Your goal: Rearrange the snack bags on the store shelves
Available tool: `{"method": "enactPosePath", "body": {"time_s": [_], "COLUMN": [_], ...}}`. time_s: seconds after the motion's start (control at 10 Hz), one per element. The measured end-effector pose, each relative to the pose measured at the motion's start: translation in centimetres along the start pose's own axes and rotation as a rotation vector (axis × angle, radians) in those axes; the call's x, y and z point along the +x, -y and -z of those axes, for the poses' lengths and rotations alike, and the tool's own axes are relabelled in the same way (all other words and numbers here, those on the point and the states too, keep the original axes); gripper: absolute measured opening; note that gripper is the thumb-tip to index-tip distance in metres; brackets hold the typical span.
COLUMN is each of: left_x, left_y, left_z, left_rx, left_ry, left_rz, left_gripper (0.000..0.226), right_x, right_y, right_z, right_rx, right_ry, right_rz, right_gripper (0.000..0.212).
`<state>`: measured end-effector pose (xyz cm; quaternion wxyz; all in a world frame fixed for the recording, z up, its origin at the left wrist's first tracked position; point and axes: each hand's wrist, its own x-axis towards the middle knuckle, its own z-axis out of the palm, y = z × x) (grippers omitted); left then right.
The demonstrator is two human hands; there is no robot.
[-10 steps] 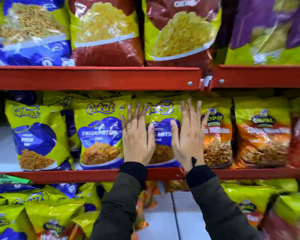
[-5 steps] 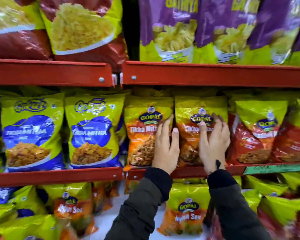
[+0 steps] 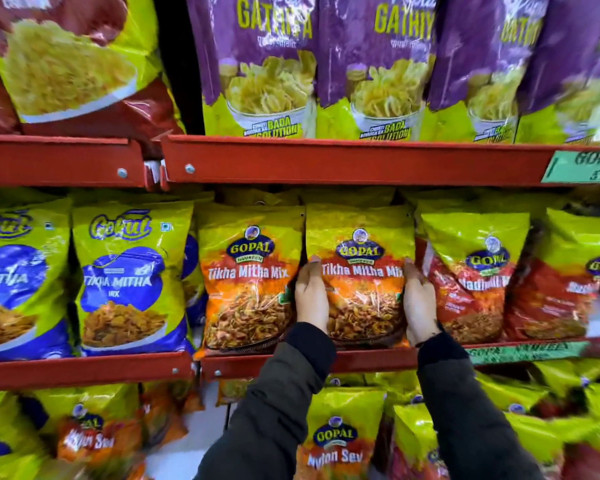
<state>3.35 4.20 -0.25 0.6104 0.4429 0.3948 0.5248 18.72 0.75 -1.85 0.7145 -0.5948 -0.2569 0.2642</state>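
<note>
Now astride orange bag: both hands, formerly frontal

Middle red metal shelf packed side to side with bags, orange and yellow Tikha Mitha Mix bag squeezed between an orange twin bag and a red and yellow bag, no gaps between them, upper red shelf edge close above the bag tops, open room only in front.

A green label is sticking to the red rail above and right of the hands.
</note>
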Motion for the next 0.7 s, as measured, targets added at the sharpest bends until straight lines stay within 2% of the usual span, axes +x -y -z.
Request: {"method": "enactPosePath", "body": {"time_s": [0.1,0.2,0.4,0.6,0.7], "left_x": [1.2,1.4,2.4,1.2,0.1], "left_y": [0.7,1.1,1.2,1.2,1.5], "left_z": [0.2,0.0,-0.6,-0.1,0.5], "left_rx": [0.008,0.009,-0.056,0.005,0.109], "left_ry": [-0.031,-0.076,-0.168,-0.078,-0.046], "left_rz": [-0.022,-0.034,0.048,-0.004,-0.071], "left_gripper": [0.019,0.018,0.016,0.037,0.050], "right_x": [0.5,0.9,1.2,0.1,-1.1], "right_y": [-0.3,-0.5,-0.9,-0.1,-0.5], "right_z": [-0.2,-0.6,-1.3,-0.4,0.1], "right_rx": [0.029,0.097,0.095,-0.014,-0.105], "right_ry": [-0.062,-0.080,-0.169,-0.085,-0.114], "right_rz": [0.061,0.123,0.129,0.106,0.159], "right_gripper": [0.028,0.040,0.029,0.034,0.042]}}
